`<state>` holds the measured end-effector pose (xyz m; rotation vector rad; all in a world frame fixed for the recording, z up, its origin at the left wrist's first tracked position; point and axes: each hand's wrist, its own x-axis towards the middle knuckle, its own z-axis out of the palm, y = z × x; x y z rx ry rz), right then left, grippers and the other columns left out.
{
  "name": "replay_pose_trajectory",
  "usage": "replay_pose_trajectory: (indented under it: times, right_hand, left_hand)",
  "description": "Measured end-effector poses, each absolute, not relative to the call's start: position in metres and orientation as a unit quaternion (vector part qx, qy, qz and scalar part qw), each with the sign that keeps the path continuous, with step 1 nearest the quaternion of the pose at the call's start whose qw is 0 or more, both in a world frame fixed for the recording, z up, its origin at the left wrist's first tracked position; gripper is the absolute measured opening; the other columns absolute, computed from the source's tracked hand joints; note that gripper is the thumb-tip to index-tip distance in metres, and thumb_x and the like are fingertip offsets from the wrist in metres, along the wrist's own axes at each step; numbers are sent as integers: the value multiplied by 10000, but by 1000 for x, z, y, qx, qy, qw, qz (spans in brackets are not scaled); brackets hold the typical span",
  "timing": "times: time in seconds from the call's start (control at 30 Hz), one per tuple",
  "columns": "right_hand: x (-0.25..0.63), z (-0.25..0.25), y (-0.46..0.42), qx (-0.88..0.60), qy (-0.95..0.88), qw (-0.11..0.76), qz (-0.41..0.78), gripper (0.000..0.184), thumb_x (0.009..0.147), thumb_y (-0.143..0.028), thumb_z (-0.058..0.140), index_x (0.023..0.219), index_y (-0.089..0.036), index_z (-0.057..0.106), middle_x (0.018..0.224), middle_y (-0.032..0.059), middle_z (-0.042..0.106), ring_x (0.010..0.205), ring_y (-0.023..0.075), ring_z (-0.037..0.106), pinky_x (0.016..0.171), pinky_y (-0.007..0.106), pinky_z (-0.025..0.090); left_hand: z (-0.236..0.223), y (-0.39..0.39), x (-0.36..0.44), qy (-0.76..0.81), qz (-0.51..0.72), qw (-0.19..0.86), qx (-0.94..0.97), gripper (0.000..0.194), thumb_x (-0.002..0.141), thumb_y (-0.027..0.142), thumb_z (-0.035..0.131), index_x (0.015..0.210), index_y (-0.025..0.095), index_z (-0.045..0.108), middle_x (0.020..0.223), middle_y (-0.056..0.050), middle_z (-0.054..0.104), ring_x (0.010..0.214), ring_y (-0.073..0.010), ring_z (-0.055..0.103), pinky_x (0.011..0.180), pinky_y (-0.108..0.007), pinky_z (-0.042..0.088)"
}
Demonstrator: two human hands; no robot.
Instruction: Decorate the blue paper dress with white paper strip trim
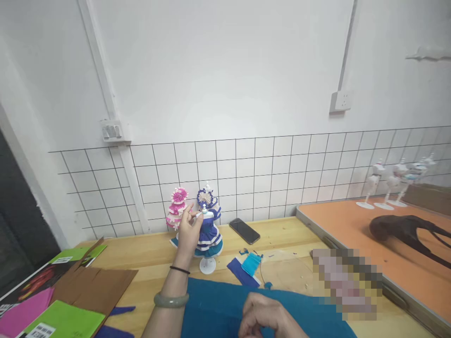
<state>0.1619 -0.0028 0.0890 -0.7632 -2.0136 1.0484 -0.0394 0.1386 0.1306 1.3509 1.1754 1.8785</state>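
Note:
A miniature dress form (207, 230) on a round white base stands on the wooden table, wearing a tiered dress of purple, white and teal. My left hand (189, 230) is closed at its shoulder, thumb and fingers on the white upper part. Low in the view, my right hand (264, 314) is curled above a teal sheet (214, 300); its fingertips are hidden, so what it holds cannot be made out. Behind the form stand a second small form with a navy-edged rosette (205, 198) and a pink ruffled one (179, 202).
A phone (244, 231), purple paper (241, 273) and folded bright-blue paper (252, 264) lie to the right, with scraps around. Cardboard (95, 291) and green packets (66, 321) cover the left. An orange board (338, 220) at right bears a black object (401, 232) and several bare forms (377, 183).

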Motion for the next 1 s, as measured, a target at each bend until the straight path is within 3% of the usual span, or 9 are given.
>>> replay_pose_trajectory:
  times: [0.2, 0.33, 0.57, 0.83, 1.0]
  right_hand:
    - [158, 122, 9, -370, -742, 408, 381, 161, 748, -291, 605, 645, -169, 626, 671, 19, 539, 626, 131, 511, 596, 244, 424]
    - [161, 140, 16, -385, -689, 464, 403, 180, 767, -338, 583, 691, -178, 613, 630, -4, 512, 592, 123, 472, 564, 237, 405]
    - [166, 149, 20, -391, -637, 515, 421, 204, 780, -368, 579, 743, -170, 612, 589, -17, 503, 535, 105, 453, 486, 212, 394]
    - [164, 146, 13, -322, -740, 573, 145, 144, 831, -148, 500, 866, -172, 638, 704, 47, 571, 641, 155, 542, 557, 266, 441]
    - [161, 141, 15, -299, -760, 569, 93, 185, 817, -88, 511, 937, -165, 628, 751, 61, 572, 680, 156, 545, 578, 273, 445]
  left_hand:
    - [140, 119, -40, 403, 719, 300, 481, 605, 685, 293, 652, 1238, 206, 422, 886, -27, 605, 897, -148, 569, 849, -287, 415]
    - [156, 89, -37, 390, 737, 362, 417, 667, 625, 256, 711, 1232, 221, 435, 814, 3, 607, 780, -109, 568, 734, -218, 438]
    - [163, 49, -29, 392, 680, 462, 412, 728, 615, 247, 728, 1263, 215, 397, 764, -1, 610, 681, -110, 565, 640, -222, 464]
    - [159, 35, -13, 417, 625, 468, 465, 558, 644, 288, 705, 1150, 175, 498, 719, 12, 571, 653, -92, 521, 603, -187, 437]
    - [153, 32, -7, 427, 584, 472, 504, 518, 672, 309, 679, 1140, 183, 497, 766, 1, 568, 702, -111, 529, 625, -200, 431]
